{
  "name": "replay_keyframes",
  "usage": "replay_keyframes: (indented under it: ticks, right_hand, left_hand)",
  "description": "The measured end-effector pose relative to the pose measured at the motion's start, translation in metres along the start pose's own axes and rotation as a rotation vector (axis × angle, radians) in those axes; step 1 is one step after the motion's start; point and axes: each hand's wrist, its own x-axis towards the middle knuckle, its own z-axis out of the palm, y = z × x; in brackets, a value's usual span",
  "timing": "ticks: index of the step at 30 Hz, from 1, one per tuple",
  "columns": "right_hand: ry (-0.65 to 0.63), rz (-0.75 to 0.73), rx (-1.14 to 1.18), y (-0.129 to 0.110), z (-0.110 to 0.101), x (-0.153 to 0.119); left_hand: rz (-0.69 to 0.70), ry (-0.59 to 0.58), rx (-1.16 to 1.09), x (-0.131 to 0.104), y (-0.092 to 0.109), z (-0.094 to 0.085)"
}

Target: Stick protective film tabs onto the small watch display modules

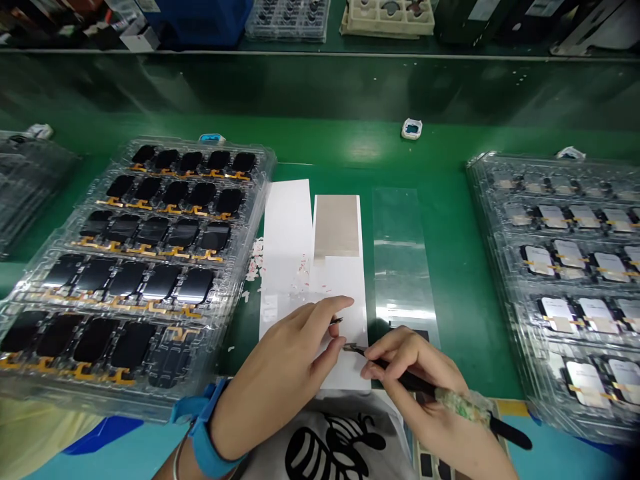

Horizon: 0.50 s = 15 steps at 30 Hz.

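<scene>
My left hand (287, 347) is closed over the white strip, thumb and fingers curled in. A small dark bit shows between them, too hidden to name. In my right hand (413, 367) is a slim black hand tool (417, 385) with a thin metal tip and a pale wrapping around its rear part. The tip points left and reaches the left thumb. Beneath both hands lies a white strip (341, 280) with a grey-beige sheet (337, 225) on its far half. Left of it, a second white strip (287, 227) carries small pinkish scraps.
A clear tray (267, 167) of black screens with orange flex cables stands at left. At right is another clear tray (493, 267) holding white-faced parts. A transparent strip (400, 233) lies between. Pink-white scraps (255, 260) dot the green bench (345, 143). A shelf edge (300, 55) runs behind.
</scene>
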Motion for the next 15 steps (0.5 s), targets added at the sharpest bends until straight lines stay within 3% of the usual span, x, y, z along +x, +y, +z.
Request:
replay_keyframes:
  ticks: [8, 15]
  right_hand:
    - [0.045, 0.047, 0.067, -0.0019, 0.0024, 0.0009]
    - [0.096, 0.043, 0.076, 0.0024, 0.0052, 0.0024]
  left_hand:
    - [0.05, 0.003, 0.094, 0.002, -0.0013, 0.0085]
    - [0.054, -0.068, 0.092, 0.0047, 0.0015, 0.0036]
